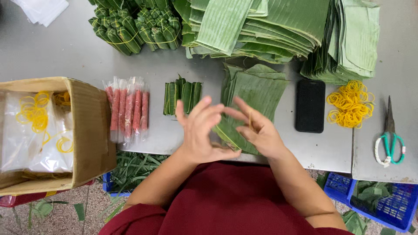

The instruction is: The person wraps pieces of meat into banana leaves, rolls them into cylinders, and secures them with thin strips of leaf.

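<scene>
A steel table [65,56] carries stacked banana leaves [261,26]. Below them, the left hand [201,130] clamps a leaf-wrapped roll [228,135], fingers curled, while the right hand [257,128] pinches a yellow rubber band [250,118] over it. This looks like the binding step; stretching the band around the roll seems next.

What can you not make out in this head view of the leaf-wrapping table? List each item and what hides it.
- Leaf wrap: mostly hidden behind the left hand and right hand.
- Rubber band at the right hand: too thin to see how it loops.
- Leaf stacks: cut off by the top edge.
- Blue crate: partly hidden under the table.
- Cardboard box: contents blurred by plastic bags.
</scene>
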